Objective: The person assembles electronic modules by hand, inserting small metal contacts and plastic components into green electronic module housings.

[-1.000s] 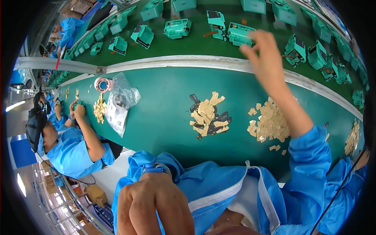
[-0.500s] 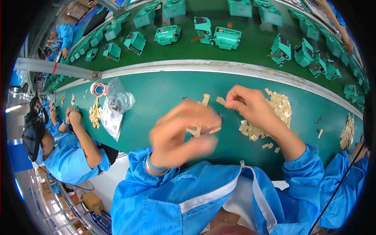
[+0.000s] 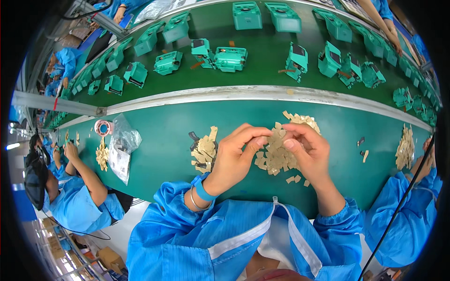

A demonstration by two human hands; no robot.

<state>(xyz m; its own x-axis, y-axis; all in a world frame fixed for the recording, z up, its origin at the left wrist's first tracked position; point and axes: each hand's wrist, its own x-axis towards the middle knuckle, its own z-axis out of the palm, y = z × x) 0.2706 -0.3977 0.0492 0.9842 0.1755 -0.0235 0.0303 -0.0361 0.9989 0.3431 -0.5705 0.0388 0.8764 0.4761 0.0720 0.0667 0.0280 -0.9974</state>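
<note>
My left hand (image 3: 236,152) and my right hand (image 3: 310,152) are raised close together over a loose heap of small flat tan pieces (image 3: 275,157). Thumb and forefinger of my left hand are pinched together; whatever they grip is too small to make out. A small tan piece (image 3: 277,127) shows at the fingertips of my right hand, whose thumb and forefinger are closed on it. To the left of my left wrist lies a second heap of tan pieces (image 3: 205,150), with dark small parts (image 3: 193,138) at its edge.
A clear plastic bag (image 3: 123,145) and a tape roll (image 3: 103,127) lie to the left. Beyond a metal rail (image 3: 234,92), teal plastic housings (image 3: 231,59) stand on a green belt. Co-workers in blue sit on both sides, near more tan heaps (image 3: 405,147).
My left hand has moved right from over the left heap, uncovering it, and now meets my right hand. The view has shifted rightward, and the housings appear farther left.
</note>
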